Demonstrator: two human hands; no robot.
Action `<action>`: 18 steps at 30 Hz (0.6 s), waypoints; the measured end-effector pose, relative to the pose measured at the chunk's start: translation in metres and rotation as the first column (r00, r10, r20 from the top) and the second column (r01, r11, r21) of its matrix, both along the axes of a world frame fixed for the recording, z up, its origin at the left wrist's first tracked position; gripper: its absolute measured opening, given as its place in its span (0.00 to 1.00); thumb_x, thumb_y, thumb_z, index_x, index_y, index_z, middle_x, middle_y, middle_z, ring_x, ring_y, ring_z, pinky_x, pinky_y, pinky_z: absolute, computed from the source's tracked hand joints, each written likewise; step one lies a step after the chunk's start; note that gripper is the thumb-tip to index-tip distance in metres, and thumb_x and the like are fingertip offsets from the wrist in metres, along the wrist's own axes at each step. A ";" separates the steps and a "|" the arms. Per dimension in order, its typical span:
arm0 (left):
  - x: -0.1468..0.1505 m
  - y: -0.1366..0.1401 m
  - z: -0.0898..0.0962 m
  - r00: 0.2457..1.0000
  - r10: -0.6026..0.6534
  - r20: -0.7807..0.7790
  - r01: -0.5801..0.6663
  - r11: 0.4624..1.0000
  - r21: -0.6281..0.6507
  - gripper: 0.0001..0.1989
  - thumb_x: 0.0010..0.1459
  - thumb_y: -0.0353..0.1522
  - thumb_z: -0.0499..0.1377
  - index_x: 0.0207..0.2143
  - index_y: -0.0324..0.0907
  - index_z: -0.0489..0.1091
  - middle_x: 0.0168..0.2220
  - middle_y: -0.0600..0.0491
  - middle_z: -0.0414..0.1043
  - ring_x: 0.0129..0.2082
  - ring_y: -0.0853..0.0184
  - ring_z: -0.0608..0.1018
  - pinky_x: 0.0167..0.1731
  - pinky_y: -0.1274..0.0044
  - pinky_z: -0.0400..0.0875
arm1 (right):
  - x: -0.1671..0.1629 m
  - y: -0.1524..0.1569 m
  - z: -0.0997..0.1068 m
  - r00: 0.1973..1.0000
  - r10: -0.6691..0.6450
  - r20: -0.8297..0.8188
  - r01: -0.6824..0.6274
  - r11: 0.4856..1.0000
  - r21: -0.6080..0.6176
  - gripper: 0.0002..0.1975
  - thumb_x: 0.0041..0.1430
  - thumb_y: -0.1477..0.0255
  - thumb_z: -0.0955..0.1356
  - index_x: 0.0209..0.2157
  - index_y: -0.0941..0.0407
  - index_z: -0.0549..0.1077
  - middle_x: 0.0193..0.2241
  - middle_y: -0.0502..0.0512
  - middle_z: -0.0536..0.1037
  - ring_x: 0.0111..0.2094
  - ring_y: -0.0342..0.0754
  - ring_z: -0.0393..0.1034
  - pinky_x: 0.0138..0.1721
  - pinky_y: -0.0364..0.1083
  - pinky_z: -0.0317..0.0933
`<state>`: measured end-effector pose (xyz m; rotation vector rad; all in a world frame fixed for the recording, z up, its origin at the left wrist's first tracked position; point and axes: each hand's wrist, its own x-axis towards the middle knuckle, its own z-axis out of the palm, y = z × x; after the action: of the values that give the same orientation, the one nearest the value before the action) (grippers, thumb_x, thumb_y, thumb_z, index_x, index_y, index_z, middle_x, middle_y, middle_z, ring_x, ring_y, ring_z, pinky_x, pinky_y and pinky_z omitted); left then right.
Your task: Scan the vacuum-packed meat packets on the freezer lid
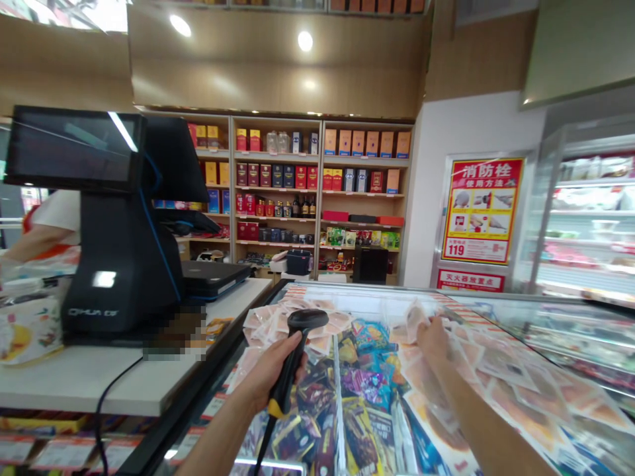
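Note:
My left hand (270,373) is wrapped round the handle of a black barcode scanner (308,320) with a yellow ring at its base and a cable running down. It is held above a chest freezer (337,396) with bagged goods inside. My right hand (434,340) is closed on the edge of a clear packet (413,324) with a pale, pinkish content, above the right side of the freezer. More flat clear packets (520,390) lie spread on the freezer's right side, and another heap of packets (262,324) lies behind the scanner. Colourful bags (367,383) fill the middle.
On the white counter (208,357) to the left stands a black checkout terminal (114,251), with a black cable hanging over the counter's front edge. Another person's arm (40,238) shows behind it. Shelves of boxes (278,175) line the back wall; a lit display fridge (590,225) stands right.

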<state>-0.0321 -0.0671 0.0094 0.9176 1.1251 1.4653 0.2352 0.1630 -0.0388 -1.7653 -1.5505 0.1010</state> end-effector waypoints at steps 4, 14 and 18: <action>-0.001 0.008 -0.002 0.999 0.028 -0.017 -0.028 1.000 -0.012 0.15 0.46 0.43 0.54 0.27 0.39 0.61 0.16 0.58 0.64 0.13 0.76 0.65 0.13 0.83 0.57 | 0.015 -0.004 0.005 0.993 -0.061 0.103 0.061 0.998 -0.005 0.18 0.50 0.69 0.55 0.42 0.63 0.62 0.32 0.67 0.71 0.38 0.57 0.65 0.36 0.52 0.55; -0.023 0.014 -0.013 0.996 0.076 0.047 -0.074 0.997 -0.038 0.15 0.47 0.43 0.53 0.27 0.39 0.62 0.17 0.58 0.64 0.13 0.77 0.65 0.13 0.84 0.57 | 0.020 0.007 0.006 0.919 -0.221 0.326 0.228 0.974 0.018 0.18 0.46 0.67 0.59 0.39 0.60 0.65 0.39 0.65 0.68 0.43 0.59 0.59 0.38 0.57 0.51; -0.030 0.010 -0.013 0.994 0.104 0.040 -0.102 0.993 -0.054 0.16 0.46 0.43 0.54 0.26 0.38 0.62 0.17 0.57 0.64 0.13 0.77 0.64 0.13 0.84 0.56 | -0.030 0.003 0.013 0.959 -0.040 0.280 0.041 0.999 0.002 0.17 0.48 0.68 0.58 0.40 0.56 0.65 0.38 0.59 0.70 0.43 0.56 0.60 0.40 0.55 0.53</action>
<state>-0.0626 -0.0572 -0.0034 0.7983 1.1882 1.5251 0.2047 0.1663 -0.0259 -1.8754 -1.7107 -0.1746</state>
